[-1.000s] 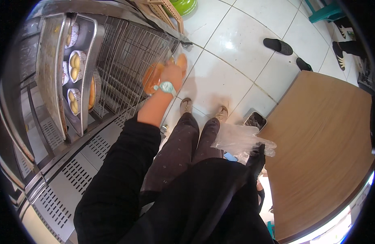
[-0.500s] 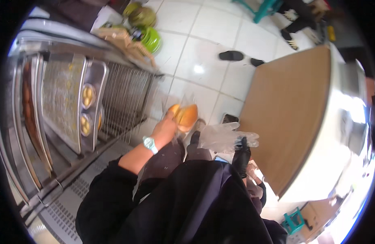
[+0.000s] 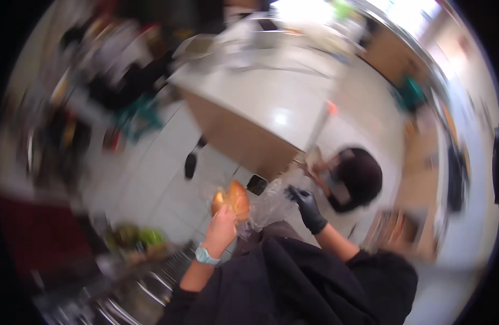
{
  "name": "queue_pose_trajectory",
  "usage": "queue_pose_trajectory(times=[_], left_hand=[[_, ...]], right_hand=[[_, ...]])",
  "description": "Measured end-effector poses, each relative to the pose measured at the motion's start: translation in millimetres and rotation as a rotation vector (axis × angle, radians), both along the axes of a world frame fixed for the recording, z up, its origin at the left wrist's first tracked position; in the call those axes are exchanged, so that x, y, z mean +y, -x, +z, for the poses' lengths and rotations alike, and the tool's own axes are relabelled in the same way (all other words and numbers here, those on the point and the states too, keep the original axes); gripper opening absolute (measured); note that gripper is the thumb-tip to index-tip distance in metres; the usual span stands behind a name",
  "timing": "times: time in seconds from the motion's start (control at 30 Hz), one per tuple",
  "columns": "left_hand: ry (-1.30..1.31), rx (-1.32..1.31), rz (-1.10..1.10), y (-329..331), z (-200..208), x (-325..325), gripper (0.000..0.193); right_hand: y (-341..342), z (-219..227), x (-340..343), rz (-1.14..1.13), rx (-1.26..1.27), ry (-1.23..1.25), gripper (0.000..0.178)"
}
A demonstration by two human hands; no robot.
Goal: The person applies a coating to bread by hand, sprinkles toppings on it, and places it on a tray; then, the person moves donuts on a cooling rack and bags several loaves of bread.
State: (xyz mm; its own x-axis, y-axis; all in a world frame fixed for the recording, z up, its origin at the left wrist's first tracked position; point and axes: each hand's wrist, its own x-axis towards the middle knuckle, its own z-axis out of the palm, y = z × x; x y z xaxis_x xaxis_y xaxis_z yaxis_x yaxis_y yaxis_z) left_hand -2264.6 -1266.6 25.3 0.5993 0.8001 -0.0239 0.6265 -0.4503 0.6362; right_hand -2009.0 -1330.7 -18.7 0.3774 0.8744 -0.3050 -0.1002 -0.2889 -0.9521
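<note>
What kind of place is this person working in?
Probably a bakery or food shop: the bare left hand holds golden bread buns, the black-gloved right hand holds a clear plastic bag, beside a large white counter.

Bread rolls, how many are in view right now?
1, as far as the blur shows: a golden bread roll held up in the left hand, beside the clear plastic bag in the gloved right hand. Others may be hidden.

You have one view only, from your head, tilted steeply down past your dark apron (image 3: pixel 293 281). The white worktop (image 3: pixel 266 103) lies beyond your hands, near mid-frame; everything around it is motion-blurred and bent.
</note>
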Motion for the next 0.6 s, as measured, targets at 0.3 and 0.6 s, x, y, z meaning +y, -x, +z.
queue_pose_trajectory(times=[0.3, 0.6], left_hand=[[0.045, 0.125, -0.455, -87, 56, -25, 0.011], [-0.028, 0.112, -0.788, -258, 75, -100, 0.011]], right_hand=[[-34, 13, -109, -0.475, -0.15, -0.129, 0.028], [-159, 51, -263, -0.875, -0.104, -0.188, 0.023]])
